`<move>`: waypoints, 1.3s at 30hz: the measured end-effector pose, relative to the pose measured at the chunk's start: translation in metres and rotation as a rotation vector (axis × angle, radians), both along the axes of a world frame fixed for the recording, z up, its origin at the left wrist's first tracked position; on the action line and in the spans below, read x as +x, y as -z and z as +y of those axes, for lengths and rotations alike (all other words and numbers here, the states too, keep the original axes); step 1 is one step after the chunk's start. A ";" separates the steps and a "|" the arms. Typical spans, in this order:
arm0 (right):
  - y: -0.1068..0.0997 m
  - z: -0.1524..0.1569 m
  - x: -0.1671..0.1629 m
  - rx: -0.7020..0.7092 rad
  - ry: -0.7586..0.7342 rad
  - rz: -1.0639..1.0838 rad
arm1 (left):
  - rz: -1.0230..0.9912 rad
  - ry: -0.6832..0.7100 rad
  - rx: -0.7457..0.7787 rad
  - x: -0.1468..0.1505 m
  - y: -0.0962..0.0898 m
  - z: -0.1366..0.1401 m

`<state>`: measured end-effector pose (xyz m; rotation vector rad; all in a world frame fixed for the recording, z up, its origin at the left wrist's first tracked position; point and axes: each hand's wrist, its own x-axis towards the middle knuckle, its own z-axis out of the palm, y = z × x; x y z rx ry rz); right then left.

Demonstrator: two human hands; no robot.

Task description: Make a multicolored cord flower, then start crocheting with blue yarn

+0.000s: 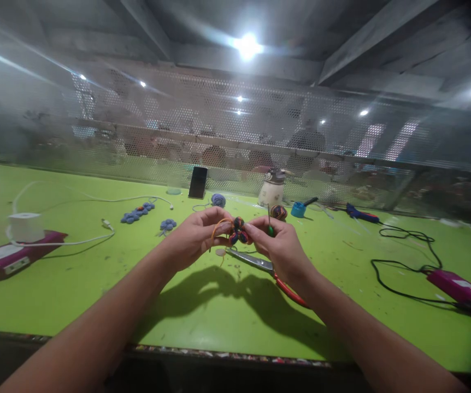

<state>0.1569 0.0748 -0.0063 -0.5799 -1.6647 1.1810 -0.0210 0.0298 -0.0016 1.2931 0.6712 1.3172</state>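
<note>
Beyond the hands, a rounded cream jug [271,191] with a dark top and a squat blue tub [298,209] stand on the smooth green surface [235,333], contents hidden. Above it, the left hand [194,236] and right hand [282,243], each grip pinching, hold a lobed multicoloured yarn flower [239,231] between them.

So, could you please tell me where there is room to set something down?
The green tabletop has room between the left power strip and left forearm, and between the right forearm and black cord. It is crowded behind the left hand and right hand, with smartphone, blue yarn ball and jug, and scissors below.
</note>
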 end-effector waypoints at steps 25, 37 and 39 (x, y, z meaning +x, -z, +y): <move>-0.005 -0.004 0.001 -0.243 -0.125 0.051 | 0.126 0.094 0.113 -0.002 -0.002 -0.005; -0.005 -0.001 0.001 -0.400 -0.163 0.057 | 0.131 0.033 0.073 0.000 -0.002 -0.005; -0.004 -0.001 0.001 -0.362 -0.155 0.045 | 0.154 0.021 0.075 -0.001 -0.002 -0.004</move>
